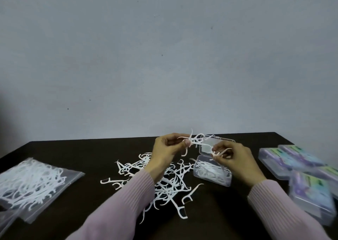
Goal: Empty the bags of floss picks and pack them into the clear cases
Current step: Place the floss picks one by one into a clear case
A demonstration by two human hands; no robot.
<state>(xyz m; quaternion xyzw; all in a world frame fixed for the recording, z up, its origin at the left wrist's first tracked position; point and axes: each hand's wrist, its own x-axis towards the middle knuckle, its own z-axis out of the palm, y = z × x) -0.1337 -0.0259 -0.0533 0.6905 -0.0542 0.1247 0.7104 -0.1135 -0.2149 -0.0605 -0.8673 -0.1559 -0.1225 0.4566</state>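
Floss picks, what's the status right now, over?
Left hand and right hand each pinching floss picks above the open clear case. Case partly filled. Loose pile on table, full bag waiting. Nothing blocking.

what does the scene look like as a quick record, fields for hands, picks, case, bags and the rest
left hand: pinches a few floss picks
right hand: pinches more picks above the open case
open case: lid up, partly filled with picks
loose pile: spread on the dark table, between the forearms
full bag: left side, lying flat
closed cases: stacked at right, blurred
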